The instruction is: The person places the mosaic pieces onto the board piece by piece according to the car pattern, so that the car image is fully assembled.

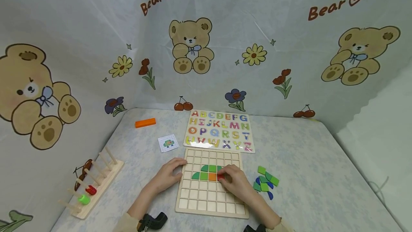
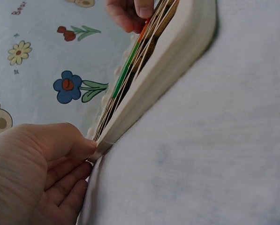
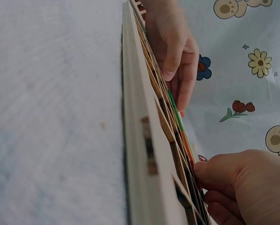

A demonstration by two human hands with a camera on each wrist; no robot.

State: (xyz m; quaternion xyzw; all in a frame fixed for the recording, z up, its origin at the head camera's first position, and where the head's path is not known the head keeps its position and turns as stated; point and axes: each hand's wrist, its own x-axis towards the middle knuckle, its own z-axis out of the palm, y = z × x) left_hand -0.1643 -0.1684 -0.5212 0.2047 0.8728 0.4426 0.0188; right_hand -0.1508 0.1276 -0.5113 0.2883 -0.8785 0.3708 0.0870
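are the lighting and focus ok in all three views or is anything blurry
Head view: brightest of the three, the letter board readable, a shadow-like edge on the wall cloth at right; left wrist view: dimmer, the tablecloth soft and blurry, the left hand clearer; right wrist view: also dim, tablecloth blurred, the right hand clearer.

The left hand [image 2: 41, 164] touches the edge of a pale board [image 2: 154, 75]; at the top, the right hand [image 2: 125, 10] pinches a red piece [image 2: 147, 21].
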